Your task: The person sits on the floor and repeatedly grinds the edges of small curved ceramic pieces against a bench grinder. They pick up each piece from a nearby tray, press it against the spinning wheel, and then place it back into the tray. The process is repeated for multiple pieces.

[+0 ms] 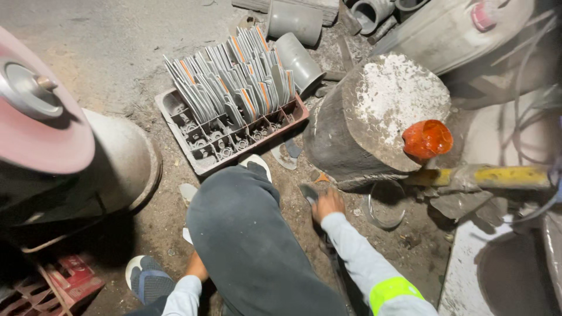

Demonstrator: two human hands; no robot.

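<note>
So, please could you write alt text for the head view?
Seen from above, a crouching person's right hand reaches to the dirt floor beside a large wooden stump; the left hand is hidden behind the knee. Ahead, a crate holds upright flat grey pieces.

Single head cam, mounted on me, pitched steeply down over my bent knee (252,234) at the dirt floor (105,52). Close range: my right hand (326,203) sits low centre, the crate of flat pieces (231,114) and wood stump (380,111) fill the upper frame. My left hand is hidden behind the leg. No second view, so no overlap.
</note>
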